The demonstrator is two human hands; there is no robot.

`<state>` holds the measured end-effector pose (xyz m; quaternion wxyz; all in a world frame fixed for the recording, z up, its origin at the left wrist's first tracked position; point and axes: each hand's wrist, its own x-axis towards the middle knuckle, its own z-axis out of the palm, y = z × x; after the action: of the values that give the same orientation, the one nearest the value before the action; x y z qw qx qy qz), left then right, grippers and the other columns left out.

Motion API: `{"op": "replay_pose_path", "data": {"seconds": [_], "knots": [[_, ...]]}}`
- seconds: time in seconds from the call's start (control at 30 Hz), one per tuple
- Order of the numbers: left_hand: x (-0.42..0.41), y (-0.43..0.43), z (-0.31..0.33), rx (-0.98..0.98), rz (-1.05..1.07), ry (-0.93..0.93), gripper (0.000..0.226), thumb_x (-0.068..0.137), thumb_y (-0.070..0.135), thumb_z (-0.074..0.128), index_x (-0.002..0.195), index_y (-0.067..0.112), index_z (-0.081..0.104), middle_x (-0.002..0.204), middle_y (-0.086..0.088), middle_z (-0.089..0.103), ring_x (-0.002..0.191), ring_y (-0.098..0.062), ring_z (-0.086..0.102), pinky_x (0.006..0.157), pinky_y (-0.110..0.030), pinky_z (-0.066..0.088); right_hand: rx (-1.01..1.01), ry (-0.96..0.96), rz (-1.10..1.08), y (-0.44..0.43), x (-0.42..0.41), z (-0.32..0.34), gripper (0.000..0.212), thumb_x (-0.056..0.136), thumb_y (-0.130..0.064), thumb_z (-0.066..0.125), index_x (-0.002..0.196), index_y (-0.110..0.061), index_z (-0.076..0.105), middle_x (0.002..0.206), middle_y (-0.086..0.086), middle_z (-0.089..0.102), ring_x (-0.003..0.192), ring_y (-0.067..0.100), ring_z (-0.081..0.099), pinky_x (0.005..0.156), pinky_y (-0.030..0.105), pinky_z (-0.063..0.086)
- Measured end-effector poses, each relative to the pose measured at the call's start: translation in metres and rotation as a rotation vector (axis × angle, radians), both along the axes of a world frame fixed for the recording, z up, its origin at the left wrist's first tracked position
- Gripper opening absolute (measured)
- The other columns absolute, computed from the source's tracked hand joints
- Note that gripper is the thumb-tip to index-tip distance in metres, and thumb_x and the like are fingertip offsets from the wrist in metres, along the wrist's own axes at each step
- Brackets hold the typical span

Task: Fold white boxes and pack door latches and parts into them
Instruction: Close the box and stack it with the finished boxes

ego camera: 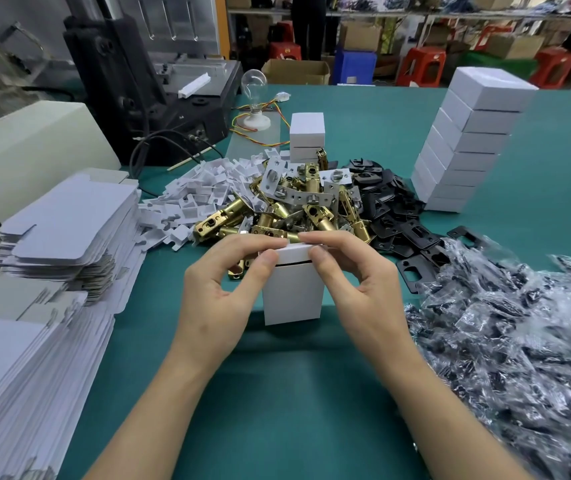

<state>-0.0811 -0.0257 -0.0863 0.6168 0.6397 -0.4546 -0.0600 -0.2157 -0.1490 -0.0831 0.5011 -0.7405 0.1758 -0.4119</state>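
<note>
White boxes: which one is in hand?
The upright box at front centre: left hand and right hand pinch its top flap. The others sit untouched in the tall stack and short stack.

Matt white card box (292, 296); matt white paperboard blanks (62, 209); glossy brass-coloured metal latches (223, 214); matt black plates (391, 209); shiny clear plastic bags (505, 341); smooth matt teal tabletop (277, 393).
</note>
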Motion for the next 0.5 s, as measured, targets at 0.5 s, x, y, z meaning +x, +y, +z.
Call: {"op": "replay_pose_path", "data": {"seconds": [0.5], "knots": [[0.0093, 0.0022, -0.0006, -0.017, -0.029, -0.177, 0.018, 0.097, 0.015, 0.069, 0.111, 0.021, 0.08, 0.115, 0.01, 0.076, 0.117, -0.017, 0.07, 0.1, -0.023, 0.05, -0.128, 0.003, 0.1, -0.0101, -0.0057, 0.0007, 0.017, 0.097, -0.007, 0.068, 0.107, -0.015, 0.078, 0.122, -0.007, 0.072, 0.124, 0.013, 0.064, 0.101, 0.031, 0.053]]}}
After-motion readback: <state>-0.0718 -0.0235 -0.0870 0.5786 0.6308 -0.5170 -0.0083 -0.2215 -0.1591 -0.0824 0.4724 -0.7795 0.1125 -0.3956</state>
